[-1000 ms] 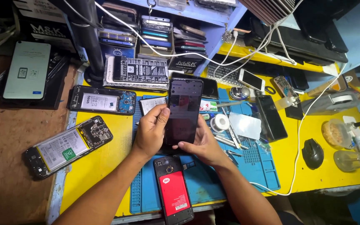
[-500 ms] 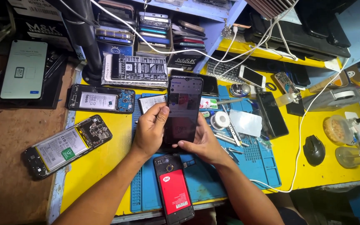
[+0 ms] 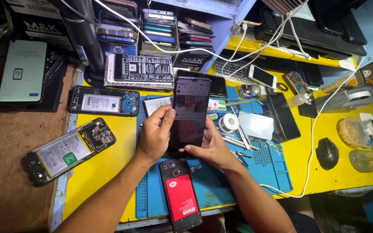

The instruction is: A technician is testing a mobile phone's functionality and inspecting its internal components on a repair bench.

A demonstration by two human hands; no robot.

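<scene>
— So, what sits in the hands?

— A dark smartphone (image 3: 190, 113), screen up and lit, held upright over the blue repair mat (image 3: 264, 170). The left hand (image 3: 155, 134) clamps its left edge, thumb laid on the glass. The right hand (image 3: 210, 146) cups it from below and from the right, fingers curled under the lower end. Both hands are closed on it.

— And right beneath it?

— An opened phone with a red battery (image 3: 180, 198) lies on the mat, just below the wrists, its camera end toward the hands.

— What lies to the right?

— A spool of solder wire (image 3: 228, 123), tweezers (image 3: 237, 142), and a pale sheet (image 3: 256, 125), all on the mat. Further out, a black phone (image 3: 283, 115) lies face down on the yellow table (image 3: 104, 166), and a black mouse (image 3: 327, 153) sits well apart.

— To the left?

— Two phones with their backs off: one with a blue board (image 3: 103, 101) near the mat's top corner, another with a white battery (image 3: 69, 150) tilted at the table's edge. A lit white-screen phone (image 3: 22, 71) rests further off on the brown surface.

— Behind?

— A printed battery tester board (image 3: 141, 69) and stacked phones on a shelf (image 3: 158, 28).
</scene>
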